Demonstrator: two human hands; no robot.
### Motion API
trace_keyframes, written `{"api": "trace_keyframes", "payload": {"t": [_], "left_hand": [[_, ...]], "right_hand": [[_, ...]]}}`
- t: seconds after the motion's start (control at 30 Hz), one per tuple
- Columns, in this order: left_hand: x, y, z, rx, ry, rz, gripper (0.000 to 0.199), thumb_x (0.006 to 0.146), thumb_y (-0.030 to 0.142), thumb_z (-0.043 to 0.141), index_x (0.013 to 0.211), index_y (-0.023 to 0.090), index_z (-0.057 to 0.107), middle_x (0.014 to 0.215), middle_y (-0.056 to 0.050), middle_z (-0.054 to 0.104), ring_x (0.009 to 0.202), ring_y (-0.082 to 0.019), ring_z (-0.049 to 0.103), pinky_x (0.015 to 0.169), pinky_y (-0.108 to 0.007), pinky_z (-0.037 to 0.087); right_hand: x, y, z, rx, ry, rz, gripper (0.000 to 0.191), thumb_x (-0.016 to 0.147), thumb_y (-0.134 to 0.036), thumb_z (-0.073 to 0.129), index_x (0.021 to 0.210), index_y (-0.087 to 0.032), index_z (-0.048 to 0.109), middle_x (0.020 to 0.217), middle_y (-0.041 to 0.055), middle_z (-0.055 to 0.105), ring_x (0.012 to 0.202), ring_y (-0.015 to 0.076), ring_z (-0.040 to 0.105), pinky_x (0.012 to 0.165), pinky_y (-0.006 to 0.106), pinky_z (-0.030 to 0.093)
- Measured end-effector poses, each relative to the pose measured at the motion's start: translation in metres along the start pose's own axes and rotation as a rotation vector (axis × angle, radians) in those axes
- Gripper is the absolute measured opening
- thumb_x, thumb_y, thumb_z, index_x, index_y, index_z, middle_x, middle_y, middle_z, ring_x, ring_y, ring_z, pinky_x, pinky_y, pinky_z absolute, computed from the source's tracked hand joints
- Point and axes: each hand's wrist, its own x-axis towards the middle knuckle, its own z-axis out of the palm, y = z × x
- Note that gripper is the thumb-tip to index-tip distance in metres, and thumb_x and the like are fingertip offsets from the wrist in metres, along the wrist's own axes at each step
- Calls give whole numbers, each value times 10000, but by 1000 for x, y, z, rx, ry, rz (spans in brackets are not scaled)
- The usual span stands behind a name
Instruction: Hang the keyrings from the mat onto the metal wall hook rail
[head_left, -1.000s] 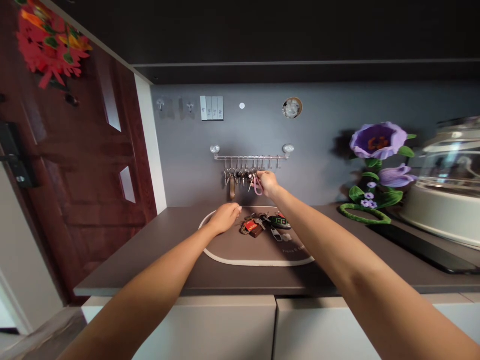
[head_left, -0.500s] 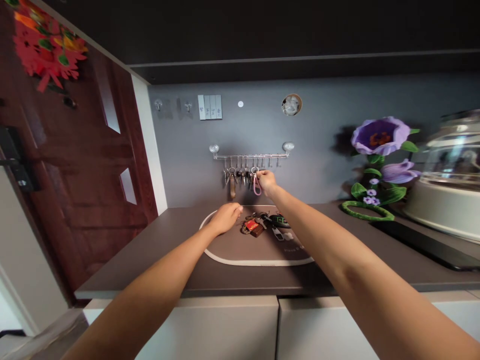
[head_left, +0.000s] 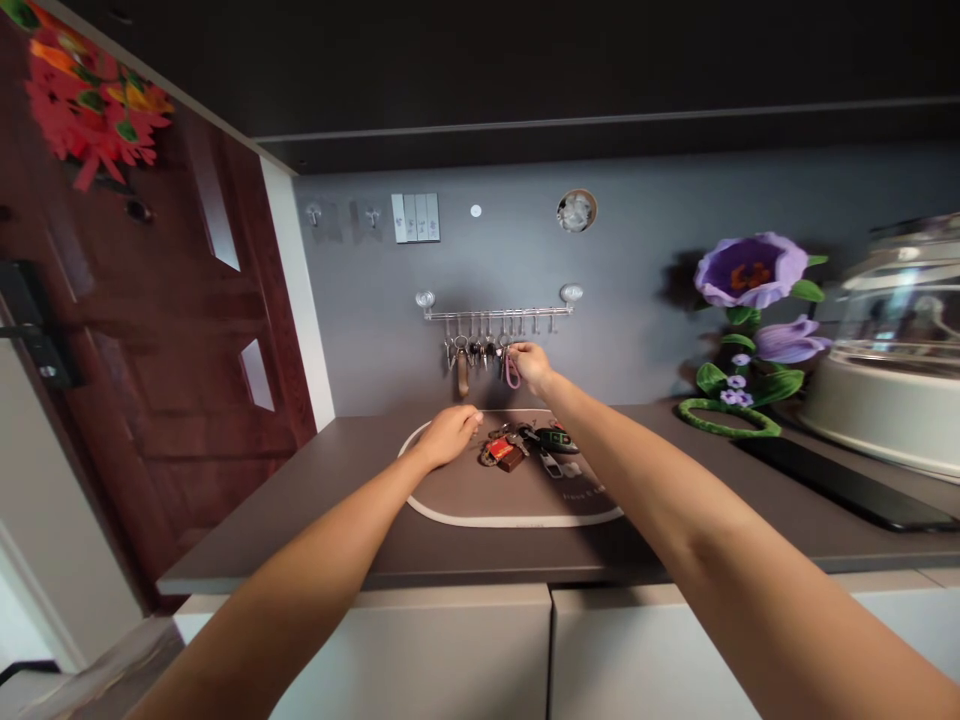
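My right hand [head_left: 531, 366] is up at the clear hook rack [head_left: 499, 314] on the wall. Its fingers are pinched on a key ring with a pink strap [head_left: 513, 375], just under the hooks. Whether the ring sits on a hook cannot be made out. Left of it, several keys hang in a row, one with a brown tag [head_left: 463, 372]. My left hand [head_left: 448, 437] rests with curled fingers on the brown mat [head_left: 457, 500], nothing visible in it. Beside it lies a pile of keys with a red tag [head_left: 498, 448], a brown block [head_left: 512, 459] and a dark car key [head_left: 556, 440].
Purple artificial flowers [head_left: 750, 270], a black phone-like slab [head_left: 840, 483] and a white appliance with a clear dome [head_left: 885, 410] stand at the right. A dark shelf [head_left: 480, 70] overhangs the counter. At the left is a dark red door [head_left: 165, 360].
The view has shifted slightly. My right hand stays at the rack with the pink-strapped key ring, and my left hand stays on the mat.
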Motion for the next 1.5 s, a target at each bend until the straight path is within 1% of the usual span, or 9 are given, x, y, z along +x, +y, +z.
{"api": "trace_keyframes", "payload": {"t": [0.1, 0.23, 0.43, 0.6, 0.87, 1.07, 1.2, 1.3, 1.5], "left_hand": [[0, 0, -1, 0, 7, 6, 319, 855, 302, 309, 685, 153, 534, 695, -26, 605, 636, -123, 526, 624, -232, 369], [-2, 2, -3, 17, 22, 29, 293, 843, 309, 341, 698, 155, 544, 665, -13, 585, 618, -121, 509, 602, -230, 365], [-6, 9, -4, -70, 60, -28, 218, 803, 301, 423, 818, 152, 582, 764, -20, 619, 670, -117, 535, 637, -227, 406], [-1, 18, -8, -57, 53, -43, 209, 769, 280, 474, 879, 155, 600, 851, -35, 637, 739, -132, 560, 697, -245, 434], [18, 34, -17, 18, -30, 0, 190, 728, 240, 525, 865, 148, 620, 860, -41, 646, 784, -150, 570, 751, -268, 438], [16, 44, -4, -18, 25, -59, 162, 725, 190, 526, 839, 139, 629, 852, -44, 649, 784, -145, 568, 749, -259, 433], [10, 40, 9, -26, 100, -94, 168, 760, 193, 481, 831, 145, 626, 843, -42, 646, 764, -140, 563, 734, -261, 433], [5, 32, 12, 8, 107, -30, 173, 772, 202, 472, 839, 155, 624, 864, -43, 640, 792, -144, 557, 754, -267, 426], [0, 19, 6, 84, 98, 18, 175, 784, 199, 463, 850, 157, 620, 876, -50, 637, 824, -155, 550, 775, -276, 415]], "right_hand": [[-4, -1, -2, -29, -22, -14, 116, 733, -108, 490, 632, -154, 523, 556, -15, 515, 481, 69, 432, 547, 211, 404], [-14, -1, -6, -50, -12, -16, 61, 724, -130, 510, 744, -142, 566, 739, 34, 610, 617, 93, 520, 659, 234, 430], [-36, 3, -15, -52, 41, -18, 253, 695, -138, 521, 947, -141, 553, 976, 75, 615, 811, 128, 558, 787, 287, 427], [-61, 3, -23, -31, -69, -92, 200, 693, -146, 512, 881, -138, 581, 911, 63, 635, 781, 126, 570, 821, 297, 416], [-95, 0, -40, -148, -125, -150, 212, 711, -199, 549, 913, -147, 586, 950, 60, 632, 868, 137, 566, 865, 311, 395], [-112, 13, -55, -279, -210, -192, 196, 728, -188, 536, 912, -143, 584, 894, 58, 633, 791, 130, 572, 777, 300, 437], [-118, 18, -64, -443, -220, -247, 145, 706, -171, 567, 842, -169, 617, 860, 47, 646, 777, 148, 577, 783, 313, 426], [-120, 16, -68, -540, -298, -318, 132, 691, -175, 592, 812, -196, 642, 831, 33, 656, 759, 164, 579, 774, 317, 418], [-125, 9, -71, -699, -601, -566, 181, 733, -242, 579, 891, -230, 667, 943, 48, 656, 897, 198, 561, 850, 328, 359]]}}
